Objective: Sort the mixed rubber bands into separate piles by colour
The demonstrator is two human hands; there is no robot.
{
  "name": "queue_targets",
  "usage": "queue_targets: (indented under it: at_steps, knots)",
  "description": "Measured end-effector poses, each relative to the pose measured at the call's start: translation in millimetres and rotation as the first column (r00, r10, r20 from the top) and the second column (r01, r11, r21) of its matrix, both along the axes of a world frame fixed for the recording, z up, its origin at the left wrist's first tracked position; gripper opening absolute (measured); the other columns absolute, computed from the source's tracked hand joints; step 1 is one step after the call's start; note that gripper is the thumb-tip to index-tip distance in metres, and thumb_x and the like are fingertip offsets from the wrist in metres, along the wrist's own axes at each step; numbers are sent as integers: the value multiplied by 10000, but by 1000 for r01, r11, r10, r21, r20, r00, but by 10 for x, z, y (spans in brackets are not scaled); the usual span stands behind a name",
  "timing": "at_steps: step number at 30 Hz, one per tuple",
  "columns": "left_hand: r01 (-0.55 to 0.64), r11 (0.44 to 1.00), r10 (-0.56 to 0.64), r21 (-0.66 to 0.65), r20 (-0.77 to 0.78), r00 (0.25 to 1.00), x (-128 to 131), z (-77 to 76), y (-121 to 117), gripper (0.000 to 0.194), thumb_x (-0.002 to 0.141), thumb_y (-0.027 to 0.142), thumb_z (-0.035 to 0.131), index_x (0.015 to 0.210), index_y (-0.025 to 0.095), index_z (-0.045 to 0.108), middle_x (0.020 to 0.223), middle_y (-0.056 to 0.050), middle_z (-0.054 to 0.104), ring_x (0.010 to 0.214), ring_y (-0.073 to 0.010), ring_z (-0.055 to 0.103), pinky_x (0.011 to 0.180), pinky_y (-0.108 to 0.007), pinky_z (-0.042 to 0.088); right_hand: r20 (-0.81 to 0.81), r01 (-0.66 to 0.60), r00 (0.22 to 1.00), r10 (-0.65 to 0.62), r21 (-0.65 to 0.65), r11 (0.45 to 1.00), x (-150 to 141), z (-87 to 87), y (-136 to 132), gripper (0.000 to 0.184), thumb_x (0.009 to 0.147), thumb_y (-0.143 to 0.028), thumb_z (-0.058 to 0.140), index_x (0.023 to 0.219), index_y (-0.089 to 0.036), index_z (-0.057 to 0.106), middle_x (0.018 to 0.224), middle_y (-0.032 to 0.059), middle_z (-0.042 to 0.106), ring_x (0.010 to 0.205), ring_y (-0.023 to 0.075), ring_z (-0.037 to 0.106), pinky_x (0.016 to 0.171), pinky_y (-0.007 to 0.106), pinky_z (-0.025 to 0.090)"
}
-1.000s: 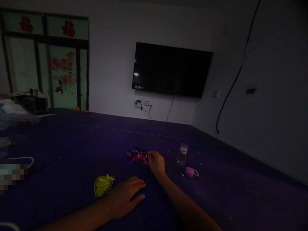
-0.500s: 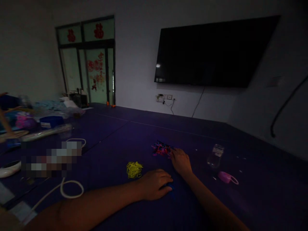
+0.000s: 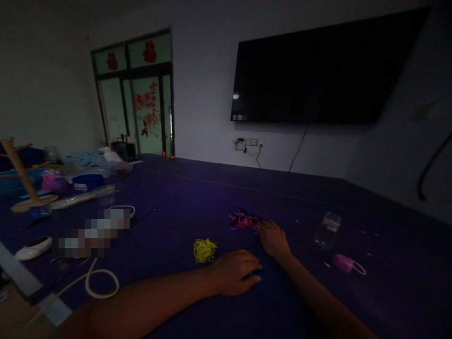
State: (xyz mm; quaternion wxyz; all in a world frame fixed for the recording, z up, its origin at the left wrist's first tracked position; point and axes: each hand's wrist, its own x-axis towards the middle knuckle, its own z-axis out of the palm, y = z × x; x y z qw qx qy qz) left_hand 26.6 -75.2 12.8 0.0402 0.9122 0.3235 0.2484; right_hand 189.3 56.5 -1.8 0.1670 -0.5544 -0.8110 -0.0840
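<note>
My left hand [image 3: 238, 272] rests on the purple surface with its thumb apart from its fingers. Under and beside its fingertips lies a small heap of dark blue bands [image 3: 260, 277], partly hidden by the hand. Farther forward, my right hand [image 3: 274, 240] has its fingers stretched out at the right edge of a mixed pile of small rubber bands [image 3: 243, 219] in black, red, pink and blue. No held band shows in either hand. Left of my left hand sits a yellow pile of rubber bands [image 3: 204, 250].
To the right stand a clear bottle [image 3: 327, 230] and a pink cap with a ring [image 3: 344, 263], with white scraps around. On the left are a white cable [image 3: 102, 295], a white oval device [image 3: 34, 248], a blue container [image 3: 88, 182] and a wooden stand [image 3: 23, 174].
The view has swung left, bringing in the clutter there. My right hand's fingers have gone from curled to stretched out at the mixed pile. My left hand stays by the blue bands.
</note>
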Motion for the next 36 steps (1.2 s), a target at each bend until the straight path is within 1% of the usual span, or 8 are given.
queue_targets:
  at_steps: [9, 13, 20, 26, 29, 31, 34, 36]
  knots:
    - [-4, 1000, 4, 2, -18, 1000, -19, -11, 36, 287, 894, 239, 520, 1139, 107, 589, 1148, -133, 635, 1071, -223, 579, 939, -323, 432, 55, -27, 998, 27, -1, 1000, 13, 14, 13, 387, 934, -233, 275, 1134, -126, 588, 1246, 149, 534, 1234, 268, 394, 980, 407, 326]
    - [-2, 1000, 2, 2, -26, 1000, -14, -27, 49, 295, 897, 243, 518, 1139, 91, 589, 1155, -146, 632, 1084, -226, 574, 935, -316, 432, 67, -60, 996, 60, 11, 998, 22, 4, 28, 382, 928, -219, 280, 1126, -117, 591, 1254, 150, 531, 1235, 272, 396, 976, 399, 337]
    - [-18, 999, 20, 47, -35, 999, 0, -69, 87, 292, 889, 243, 533, 1128, 87, 597, 1150, -143, 636, 1075, -220, 579, 949, -307, 420, 53, -93, 994, 91, 44, 995, 55, -82, 125, 385, 924, -209, 277, 1142, -102, 575, 1222, 163, 551, 1205, 257, 437, 965, 387, 362]
    - [-35, 996, 37, 81, -25, 999, -1, -54, 64, 294, 888, 246, 535, 1118, 76, 606, 1129, -138, 645, 1046, -217, 589, 926, -294, 439, 51, -96, 994, 92, 82, 992, 74, -169, 202, 403, 898, -151, 301, 1230, -97, 522, 1334, 151, 471, 1268, 256, 374, 995, 402, 345]
    - [-93, 993, 89, 79, 48, 995, 0, -39, 35, 287, 896, 257, 521, 1128, 110, 604, 1137, -122, 644, 1055, -217, 586, 936, -316, 436, 41, -89, 995, 86, 68, 994, 67, -177, 206, 406, 887, -135, 314, 1230, -116, 529, 1339, 143, 470, 1286, 250, 356, 1008, 403, 333]
    - [-162, 984, 150, 73, 155, 977, -12, -5, 40, 281, 909, 275, 499, 1142, 151, 597, 1154, -103, 637, 1071, -208, 577, 944, -332, 433, 28, -87, 996, 86, 54, 995, 58, -160, 195, 408, 883, -116, 306, 1212, -109, 547, 1324, 153, 484, 1282, 241, 367, 1012, 390, 332]
    - [-311, 948, 267, 65, 367, 891, -89, 93, 145, 266, 926, 281, 462, 1121, 173, 607, 1146, -95, 636, 1084, -204, 566, 940, -347, 438, 3, -90, 996, 90, 43, 995, 41, -118, 168, 384, 880, -123, 336, 1178, -114, 578, 1334, 156, 474, 1285, 240, 366, 1023, 365, 322]
    - [-406, 912, 331, 59, 478, 814, -196, 179, 298, 236, 920, 265, 468, 1089, 193, 618, 1105, -81, 650, 1062, -206, 574, 937, -366, 437, -39, -74, 996, 75, 36, 997, 28, -93, 151, 387, 887, -133, 333, 1191, -104, 570, 1330, 153, 479, 1281, 241, 372, 1028, 357, 318]
